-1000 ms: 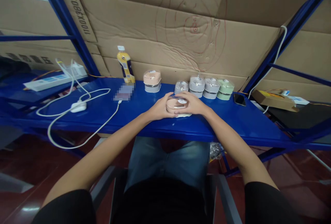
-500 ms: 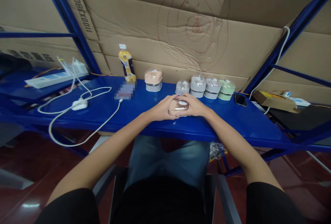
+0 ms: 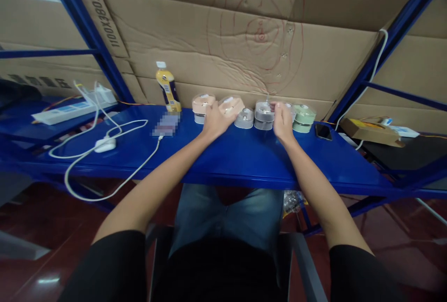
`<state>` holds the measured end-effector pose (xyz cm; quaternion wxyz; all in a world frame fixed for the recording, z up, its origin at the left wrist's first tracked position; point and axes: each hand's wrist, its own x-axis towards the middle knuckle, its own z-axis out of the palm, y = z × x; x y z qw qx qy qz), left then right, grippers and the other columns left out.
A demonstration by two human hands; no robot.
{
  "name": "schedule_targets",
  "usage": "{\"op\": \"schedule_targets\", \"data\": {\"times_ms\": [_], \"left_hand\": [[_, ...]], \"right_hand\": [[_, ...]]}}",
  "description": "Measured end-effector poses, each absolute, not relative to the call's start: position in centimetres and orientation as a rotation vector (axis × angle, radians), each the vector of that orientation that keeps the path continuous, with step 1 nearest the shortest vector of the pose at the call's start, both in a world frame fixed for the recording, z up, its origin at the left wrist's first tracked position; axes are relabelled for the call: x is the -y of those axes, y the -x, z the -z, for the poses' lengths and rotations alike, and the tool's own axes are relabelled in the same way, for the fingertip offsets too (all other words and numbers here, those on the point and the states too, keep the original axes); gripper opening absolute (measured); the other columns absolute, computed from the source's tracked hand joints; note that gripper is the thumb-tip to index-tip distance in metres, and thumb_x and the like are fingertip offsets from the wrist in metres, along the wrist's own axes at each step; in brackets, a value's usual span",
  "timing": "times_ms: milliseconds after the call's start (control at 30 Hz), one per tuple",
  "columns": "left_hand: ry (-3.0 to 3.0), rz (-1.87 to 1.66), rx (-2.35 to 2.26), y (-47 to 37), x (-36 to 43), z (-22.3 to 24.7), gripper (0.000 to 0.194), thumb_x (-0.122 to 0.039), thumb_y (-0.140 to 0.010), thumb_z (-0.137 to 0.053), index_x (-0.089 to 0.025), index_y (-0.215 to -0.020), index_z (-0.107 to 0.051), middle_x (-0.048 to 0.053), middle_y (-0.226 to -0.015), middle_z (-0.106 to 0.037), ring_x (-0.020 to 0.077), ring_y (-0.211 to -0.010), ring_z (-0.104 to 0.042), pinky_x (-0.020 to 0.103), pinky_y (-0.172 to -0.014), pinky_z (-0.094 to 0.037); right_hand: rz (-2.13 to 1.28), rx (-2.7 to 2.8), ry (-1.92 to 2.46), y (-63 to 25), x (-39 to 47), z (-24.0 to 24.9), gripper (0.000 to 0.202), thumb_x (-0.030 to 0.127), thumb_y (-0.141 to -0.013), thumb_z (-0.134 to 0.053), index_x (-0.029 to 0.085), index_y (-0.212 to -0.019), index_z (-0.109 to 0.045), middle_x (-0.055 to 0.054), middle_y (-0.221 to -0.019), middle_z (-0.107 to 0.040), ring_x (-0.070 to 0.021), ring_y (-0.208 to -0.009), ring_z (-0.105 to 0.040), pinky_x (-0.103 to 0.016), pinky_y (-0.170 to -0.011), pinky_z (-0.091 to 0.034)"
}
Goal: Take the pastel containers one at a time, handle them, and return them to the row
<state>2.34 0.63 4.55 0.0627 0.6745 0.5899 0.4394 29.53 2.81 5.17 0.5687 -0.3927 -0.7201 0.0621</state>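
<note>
My left hand (image 3: 217,119) grips a small pink box with a clear lid (image 3: 230,106) and holds it tilted beside a low grey box (image 3: 244,118). Behind the fingers of that hand stands a stack of a pink box over a grey one (image 3: 202,103). My right hand (image 3: 282,123) is raised in front of the grey boxes, its fingers loosely apart with nothing seen in them. To its left stands a grey stack (image 3: 264,117). Another grey stack (image 3: 289,110) is partly hidden behind it, and a green stack (image 3: 304,118) is on its right.
On the blue table (image 3: 226,157) lie a phone (image 3: 323,131), a blurred-out object (image 3: 165,124) and a white cable with a charger (image 3: 105,144). A yellow drink bottle (image 3: 168,89) stands against the cardboard wall (image 3: 167,27). An open cardboard box (image 3: 372,132) lies at right.
Both hands held the pink box near the table's front. Now they are apart: my left hand has carried it back beside the grey box, and my right hand has moved right to the stacks.
</note>
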Motion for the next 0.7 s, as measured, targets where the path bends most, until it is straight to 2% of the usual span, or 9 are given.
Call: {"op": "schedule_targets", "data": {"times_ms": [67, 133, 267, 367, 467, 533, 633, 700], "left_hand": [[-1.853, -1.366, -1.923, -4.8, -3.0, -5.6, 0.091, -0.060, -0.083, -0.087, -0.014, -0.151, -0.046, 0.029, -0.155, -0.051, 0.0531, -0.151, -0.049, 0.068, -0.123, -0.043], [-1.747, -1.317, -1.993, -7.5, -4.7, -6.3, 0.090, -0.056, -0.084, -0.089, -0.012, -0.150, -0.046, 0.032, -0.153, -0.050, 0.0544, -0.147, -0.053, 0.066, -0.120, -0.044], [-1.702, -1.241, -2.079, -11.9, -5.9, -6.5, 0.081, -0.049, -0.092, -0.084, -0.007, -0.149, -0.045, 0.037, -0.153, -0.046, 0.0534, -0.147, -0.053, 0.061, -0.117, -0.044], [-1.745, -1.249, -2.049, -13.5, -5.9, -6.2, 0.074, -0.055, -0.099, -0.073, -0.008, -0.150, -0.046, 0.037, -0.153, -0.048, 0.0553, -0.149, -0.049, 0.065, -0.117, -0.041], [-1.757, -1.330, -1.976, -13.2, -5.9, -6.2, 0.069, -0.058, -0.104, -0.058, -0.010, -0.152, -0.047, 0.036, -0.152, -0.052, 0.0583, -0.147, -0.048, 0.073, -0.116, -0.037], [-1.786, -1.394, -1.992, -11.7, -6.0, -6.5, 0.067, -0.057, -0.106, -0.053, -0.009, -0.153, -0.049, 0.035, -0.151, -0.054, 0.0568, -0.146, -0.048, 0.073, -0.118, -0.035], [-1.908, -1.418, -2.136, -8.0, -6.1, -7.5, 0.072, -0.053, -0.103, -0.059, -0.006, -0.156, -0.049, 0.035, -0.156, -0.051, 0.0525, -0.151, -0.046, 0.066, -0.126, -0.032], [-1.958, -1.395, -2.303, -5.0, -6.2, -8.1, 0.085, -0.054, -0.096, -0.070, -0.005, -0.161, -0.044, 0.036, -0.168, -0.040, 0.0538, -0.157, -0.037, 0.068, -0.129, -0.028]], "right_hand": [[-0.122, 1.637, 0.955, -30.1, -3.4, -5.0, 0.088, 0.087, -0.104, -0.015, 0.027, -0.125, -0.074, -0.015, -0.121, -0.076, -0.0379, -0.125, -0.068, -0.066, -0.115, -0.051], [-0.122, 1.624, 0.981, -30.3, -3.9, -4.7, 0.086, 0.087, -0.104, -0.016, 0.027, -0.121, -0.075, -0.015, -0.119, -0.076, -0.0387, -0.124, -0.068, -0.067, -0.114, -0.051], [-0.128, 1.638, 1.022, -30.4, -4.2, -4.3, 0.088, 0.088, -0.103, -0.014, 0.026, -0.115, -0.076, -0.017, -0.116, -0.075, -0.0390, -0.122, -0.068, -0.066, -0.114, -0.051], [-0.144, 1.641, 1.024, -30.3, -4.1, -4.3, 0.092, 0.091, -0.102, -0.013, 0.025, -0.115, -0.076, -0.017, -0.114, -0.075, -0.0390, -0.120, -0.067, -0.066, -0.113, -0.051], [-0.166, 1.644, 1.018, -30.3, -4.0, -4.4, 0.092, 0.093, -0.100, -0.014, 0.027, -0.116, -0.075, -0.015, -0.112, -0.074, -0.0385, -0.119, -0.067, -0.065, -0.114, -0.051], [-0.170, 1.643, 1.017, -30.3, -3.8, -4.5, 0.093, 0.095, -0.099, -0.013, 0.027, -0.115, -0.075, -0.015, -0.112, -0.074, -0.0385, -0.119, -0.067, -0.065, -0.114, -0.050], [-0.153, 1.647, 1.007, -30.1, -3.5, -4.7, 0.093, 0.096, -0.098, -0.013, 0.028, -0.111, -0.075, -0.016, -0.110, -0.074, -0.0393, -0.115, -0.068, -0.065, -0.112, -0.051], [-0.136, 1.655, 0.992, -29.9, -3.2, -4.8, 0.093, 0.096, -0.098, -0.012, 0.027, -0.107, -0.075, -0.016, -0.108, -0.075, -0.0388, -0.110, -0.069, -0.065, -0.109, -0.053]]}}
